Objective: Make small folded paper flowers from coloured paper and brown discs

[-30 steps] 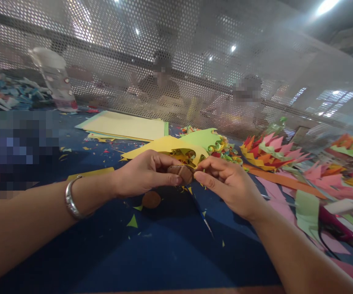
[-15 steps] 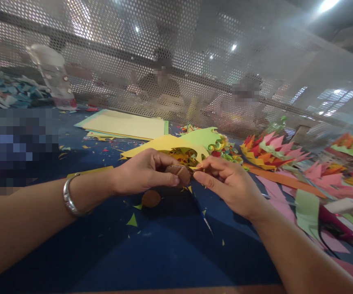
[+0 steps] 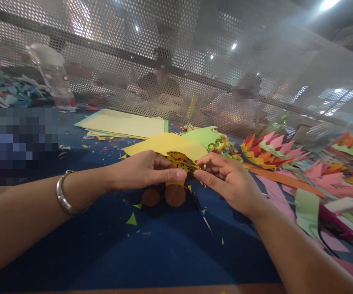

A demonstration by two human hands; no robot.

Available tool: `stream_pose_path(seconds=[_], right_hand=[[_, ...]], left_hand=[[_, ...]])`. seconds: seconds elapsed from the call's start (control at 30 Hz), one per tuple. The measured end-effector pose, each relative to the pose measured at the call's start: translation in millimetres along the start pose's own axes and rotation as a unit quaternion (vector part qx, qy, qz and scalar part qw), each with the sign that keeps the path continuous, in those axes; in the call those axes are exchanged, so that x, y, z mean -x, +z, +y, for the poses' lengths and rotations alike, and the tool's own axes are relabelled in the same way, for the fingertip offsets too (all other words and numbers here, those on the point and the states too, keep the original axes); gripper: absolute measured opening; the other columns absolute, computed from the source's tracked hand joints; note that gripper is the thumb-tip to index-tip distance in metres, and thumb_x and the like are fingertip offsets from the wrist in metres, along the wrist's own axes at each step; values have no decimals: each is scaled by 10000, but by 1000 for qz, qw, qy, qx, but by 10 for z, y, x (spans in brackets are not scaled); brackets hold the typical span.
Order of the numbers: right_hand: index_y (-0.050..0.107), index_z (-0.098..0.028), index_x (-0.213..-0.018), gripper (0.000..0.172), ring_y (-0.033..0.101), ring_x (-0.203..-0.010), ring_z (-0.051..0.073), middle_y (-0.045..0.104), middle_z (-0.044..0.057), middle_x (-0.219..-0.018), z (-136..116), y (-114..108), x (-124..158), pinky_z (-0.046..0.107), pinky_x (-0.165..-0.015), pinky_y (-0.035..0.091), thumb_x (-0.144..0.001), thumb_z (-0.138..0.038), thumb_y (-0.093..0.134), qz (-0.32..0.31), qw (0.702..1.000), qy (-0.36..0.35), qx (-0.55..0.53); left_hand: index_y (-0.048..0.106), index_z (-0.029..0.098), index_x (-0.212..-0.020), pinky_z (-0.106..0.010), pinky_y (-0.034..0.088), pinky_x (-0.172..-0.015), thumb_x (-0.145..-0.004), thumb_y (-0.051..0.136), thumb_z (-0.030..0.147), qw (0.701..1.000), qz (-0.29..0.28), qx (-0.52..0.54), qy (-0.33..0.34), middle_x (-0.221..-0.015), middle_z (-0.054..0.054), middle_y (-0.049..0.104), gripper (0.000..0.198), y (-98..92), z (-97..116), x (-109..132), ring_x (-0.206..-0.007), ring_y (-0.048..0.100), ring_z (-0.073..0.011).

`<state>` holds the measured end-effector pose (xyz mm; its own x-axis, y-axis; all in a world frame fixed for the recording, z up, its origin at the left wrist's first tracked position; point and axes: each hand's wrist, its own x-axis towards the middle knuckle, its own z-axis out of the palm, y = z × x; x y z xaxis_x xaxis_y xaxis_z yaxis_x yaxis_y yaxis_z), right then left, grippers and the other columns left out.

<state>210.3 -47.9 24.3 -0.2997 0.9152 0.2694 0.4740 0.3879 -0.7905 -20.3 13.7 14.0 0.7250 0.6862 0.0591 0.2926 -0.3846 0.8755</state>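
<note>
As the left hand [image 3: 141, 170] and the right hand [image 3: 233, 181] faced each other near the middle of the head view, their fingertips stood close but apart, with a narrow gap between them. The left thumb pointed toward the right of the frame, its fingers curled behind it; the right thumb and forefinger came together in a pinch. What either one held could not be told for certain, since the fingers hid much of it and the light was dim.

A brown disc [image 3: 175, 196] was just below the left thumb, nearer to the left hand than to the right, with a bit of yellow paper [image 3: 174, 182] between thumb and disc. Being round, it gave no long axis to judge by; whether it hung from that paper or rested on the tabletop [image 3: 164, 249] was unclear. A second brown disc [image 3: 150, 197] lay just to its left, under the left hand.

A thin blue-handled tool [image 3: 205, 221] lay below the right fingertips, its long axis slanting down to the right of the frame. Beyond the hands spread a large yellow sheet [image 3: 160, 143] and a green sheet [image 3: 203, 135], with spiky paper pieces [image 3: 274, 149] at the right.
</note>
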Motion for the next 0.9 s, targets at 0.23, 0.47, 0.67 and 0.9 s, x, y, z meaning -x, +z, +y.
stream_pose_path(seconds=[0.23, 0.47, 0.67, 0.9], right_hand=[[624, -212, -969, 225, 613, -810, 153, 629, 13, -887, 6, 15, 12, 257, -720, 478, -882, -412, 680, -55, 998, 21, 4], [626, -197, -974, 305, 550, -630, 121, 624, 2, -762, 16, 12, -1, 238, -554, 417, -872, -481, 673, 15, 999, 36, 12], [598, -204, -895, 316, 512, -630, 114, 598, -9, -762, 115, -15, -45, 232, -532, 387, -814, -474, 743, 123, 992, 25, -20], [565, -203, -804, 287, 527, -677, 137, 555, -16, -738, 249, -75, -132, 269, -642, 420, -822, -436, 732, 244, 969, -2, 43]], left_hand=[[714, 126, -998, -308, 553, -653, -830, 643, 550, 915, 144, 333, -175, -972, -160, 750, 461, 24, -105, -130, -799, 682, -238], [656, 121, -832, -233, 531, -633, -822, 626, 105, 854, 303, 420, -46, -762, -33, 733, 35, -45, 7, -133, -733, 646, -150], [658, 138, -890, -244, 497, -617, -808, 632, 127, 851, 301, 430, 13, -838, -5, 753, 86, -144, 12, -121, -851, 637, -169], [629, 192, -844, -227, 455, -528, -781, 614, 116, 807, 358, 469, -7, -718, 55, 713, 100, -253, -49, -178, -724, 631, -129]])
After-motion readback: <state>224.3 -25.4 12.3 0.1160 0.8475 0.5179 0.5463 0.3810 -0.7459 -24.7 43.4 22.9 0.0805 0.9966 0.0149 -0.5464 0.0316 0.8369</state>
